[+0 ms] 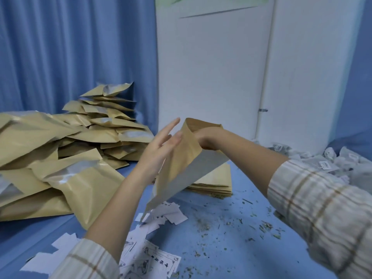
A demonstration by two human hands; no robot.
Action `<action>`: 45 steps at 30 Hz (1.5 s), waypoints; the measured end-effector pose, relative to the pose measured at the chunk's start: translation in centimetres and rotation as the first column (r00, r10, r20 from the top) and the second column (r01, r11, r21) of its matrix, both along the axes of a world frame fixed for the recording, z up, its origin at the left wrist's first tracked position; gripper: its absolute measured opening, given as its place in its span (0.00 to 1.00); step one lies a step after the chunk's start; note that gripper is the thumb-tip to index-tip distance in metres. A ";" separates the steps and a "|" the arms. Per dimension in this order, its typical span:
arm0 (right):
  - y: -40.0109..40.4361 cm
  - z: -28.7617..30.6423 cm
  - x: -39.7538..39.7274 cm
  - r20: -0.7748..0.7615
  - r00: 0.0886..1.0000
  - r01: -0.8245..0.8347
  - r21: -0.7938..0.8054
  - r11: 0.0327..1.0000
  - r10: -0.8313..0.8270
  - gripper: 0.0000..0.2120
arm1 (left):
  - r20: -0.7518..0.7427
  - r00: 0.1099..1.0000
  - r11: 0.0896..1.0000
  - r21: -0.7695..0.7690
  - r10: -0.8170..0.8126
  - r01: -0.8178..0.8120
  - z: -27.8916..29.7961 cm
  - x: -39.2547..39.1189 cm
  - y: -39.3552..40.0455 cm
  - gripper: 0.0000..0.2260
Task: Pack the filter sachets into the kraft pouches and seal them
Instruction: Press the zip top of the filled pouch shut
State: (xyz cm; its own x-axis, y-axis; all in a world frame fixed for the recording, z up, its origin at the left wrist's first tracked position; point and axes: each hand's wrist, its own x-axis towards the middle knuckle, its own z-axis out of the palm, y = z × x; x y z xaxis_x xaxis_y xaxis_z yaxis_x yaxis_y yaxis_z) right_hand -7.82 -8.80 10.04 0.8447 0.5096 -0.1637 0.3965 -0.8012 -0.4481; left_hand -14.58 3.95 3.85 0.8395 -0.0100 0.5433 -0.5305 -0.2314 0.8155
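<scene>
I hold a kraft pouch [182, 164] tilted in the air over the blue table, its mouth pointing up and away. My left hand [161, 146] presses against the pouch's left side with straight fingers and the thumb near the rim. My right hand [207, 140] reaches into the pouch mouth; only the wrist and the heel of the hand show, and the fingers are hidden inside. A heap of white filter sachets [332, 164] lies at the right edge. A stack of flat empty pouches [213, 185] sits just behind the held one.
A large pile of puffed kraft pouches [70, 150] fills the left side against a blue curtain. Loose white paper slips [161, 216] and printed cards [153, 260] lie near me. Herb crumbs [203, 224] are scattered on the blue tabletop [231, 248]. A white door stands behind.
</scene>
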 end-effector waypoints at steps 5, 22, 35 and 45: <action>0.8 2.5 -0.5 0.003 0.993 0.117 0.046 0.992 -0.117 0.09 | 0.005 1.000 0.980 0.201 -0.015 0.014 1.0 -0.8 0.1 0.45; -7.5 5.2 -0.2 0.592 0.803 -0.224 0.189 0.956 0.071 0.21 | 0.003 0.997 0.965 -0.249 0.080 -0.077 3.1 1.7 4.3 0.05; -10.1 1.8 3.2 0.516 0.846 -0.231 0.582 0.780 -0.134 0.10 | -0.011 0.997 0.929 -0.363 0.070 -0.070 2.8 1.8 3.0 0.02; -5.0 3.1 1.6 0.523 0.836 -0.310 0.204 0.929 0.164 0.14 | 0.043 0.988 0.958 -0.252 0.150 -0.134 1.7 2.6 0.4 0.03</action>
State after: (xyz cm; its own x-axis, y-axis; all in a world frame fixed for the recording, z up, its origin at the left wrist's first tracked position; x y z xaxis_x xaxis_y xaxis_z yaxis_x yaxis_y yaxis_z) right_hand -6.18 -13.84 13.12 0.6224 0.6663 0.4107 0.7827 -0.5297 -0.3268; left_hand -11.94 4.38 5.58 0.7878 0.2480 0.5638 -0.5573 -0.1028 0.8240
